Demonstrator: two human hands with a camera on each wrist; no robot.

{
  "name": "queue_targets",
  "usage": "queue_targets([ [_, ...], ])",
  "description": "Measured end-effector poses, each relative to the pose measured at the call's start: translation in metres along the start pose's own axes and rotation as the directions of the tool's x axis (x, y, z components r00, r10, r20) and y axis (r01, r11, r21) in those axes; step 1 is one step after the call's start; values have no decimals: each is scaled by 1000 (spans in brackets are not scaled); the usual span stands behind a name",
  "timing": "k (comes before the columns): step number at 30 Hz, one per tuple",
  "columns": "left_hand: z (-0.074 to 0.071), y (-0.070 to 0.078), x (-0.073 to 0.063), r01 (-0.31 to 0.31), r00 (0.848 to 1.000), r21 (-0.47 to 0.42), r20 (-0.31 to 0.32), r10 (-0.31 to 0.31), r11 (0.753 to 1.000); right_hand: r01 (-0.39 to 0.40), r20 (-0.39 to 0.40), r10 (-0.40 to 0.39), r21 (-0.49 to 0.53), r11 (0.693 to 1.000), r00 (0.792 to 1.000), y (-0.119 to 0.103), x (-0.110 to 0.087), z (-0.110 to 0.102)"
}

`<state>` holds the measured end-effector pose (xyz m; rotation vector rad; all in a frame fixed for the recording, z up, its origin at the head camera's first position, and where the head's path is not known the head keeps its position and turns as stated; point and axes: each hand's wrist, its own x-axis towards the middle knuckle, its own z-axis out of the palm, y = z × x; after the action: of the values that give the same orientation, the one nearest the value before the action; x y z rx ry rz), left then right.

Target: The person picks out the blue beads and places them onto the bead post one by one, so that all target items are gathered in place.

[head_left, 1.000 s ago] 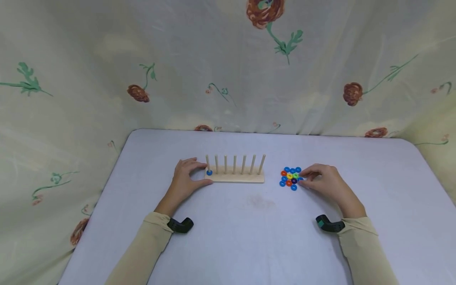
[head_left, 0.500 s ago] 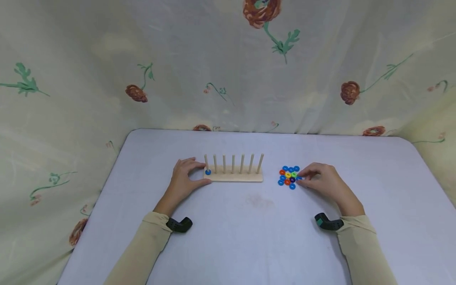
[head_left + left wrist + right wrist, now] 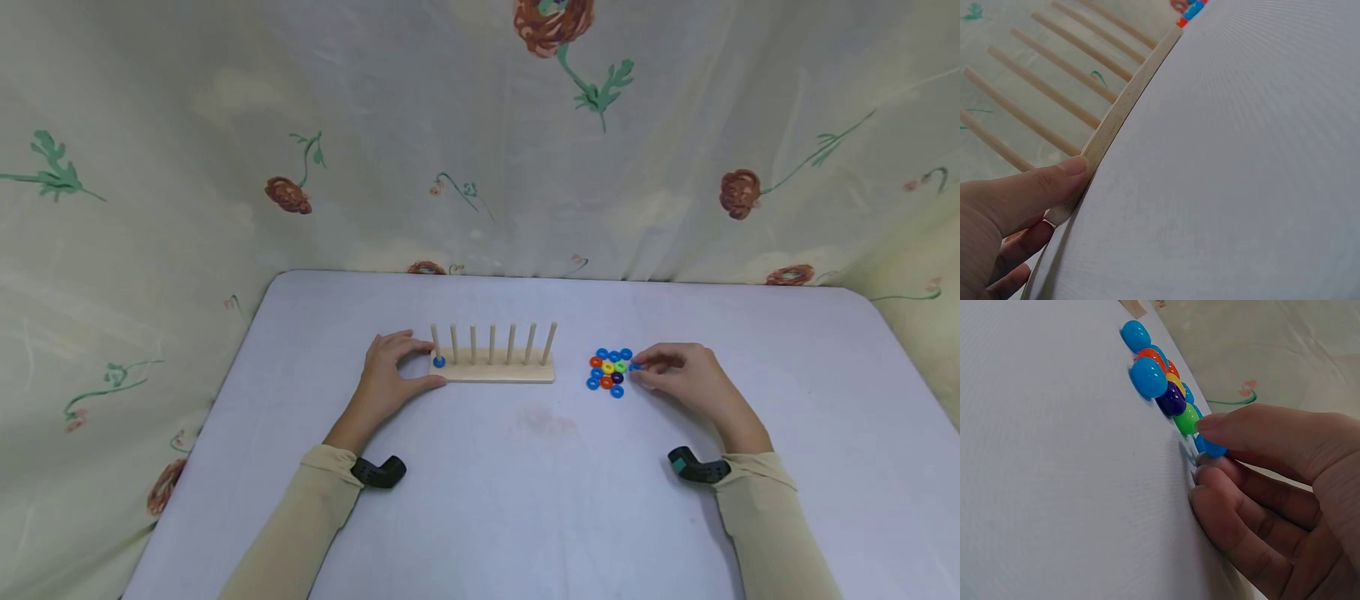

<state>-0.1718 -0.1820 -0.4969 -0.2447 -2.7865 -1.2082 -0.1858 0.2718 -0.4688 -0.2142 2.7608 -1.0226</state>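
A person's right hand [image 3: 686, 382] pinches a blue ring [image 3: 1216, 448], its contact with the white tabletop [image 3: 495, 508] hard to judge, beside a cluster of coloured rings [image 3: 1171, 399]; the left hand [image 3: 390, 371] grips the left end of a seven-peg wooden board [image 3: 495, 374], another blue ring [image 3: 439, 362] around its leftmost peg [image 3: 435, 339]

"What lies in the background?"

"From my remote seat, through the head camera, I see creased, cream hanging cloth [image 3: 360, 108] filling the whole background, printed with rust-brown flowers [image 3: 740, 194] and green leaves [image 3: 596, 97]."

"And the furniture?"

"I see one pale, lilac-white table [image 3: 525, 517] with rounded far corners; the cloth hangs just behind its far edge. A faint brownish smudge [image 3: 545, 422] marks the table's surface."

"How is the light?"

"Soft and rather dim to me, with a yellower tint on the cloth at far right."
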Motion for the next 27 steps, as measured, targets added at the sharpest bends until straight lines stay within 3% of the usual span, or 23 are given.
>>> queue_targets([
  [27,-1,1,0,5,1000,-14,-2,-5,1000,6,-22,-6,-8,1000,1000,-3,-1,0],
])
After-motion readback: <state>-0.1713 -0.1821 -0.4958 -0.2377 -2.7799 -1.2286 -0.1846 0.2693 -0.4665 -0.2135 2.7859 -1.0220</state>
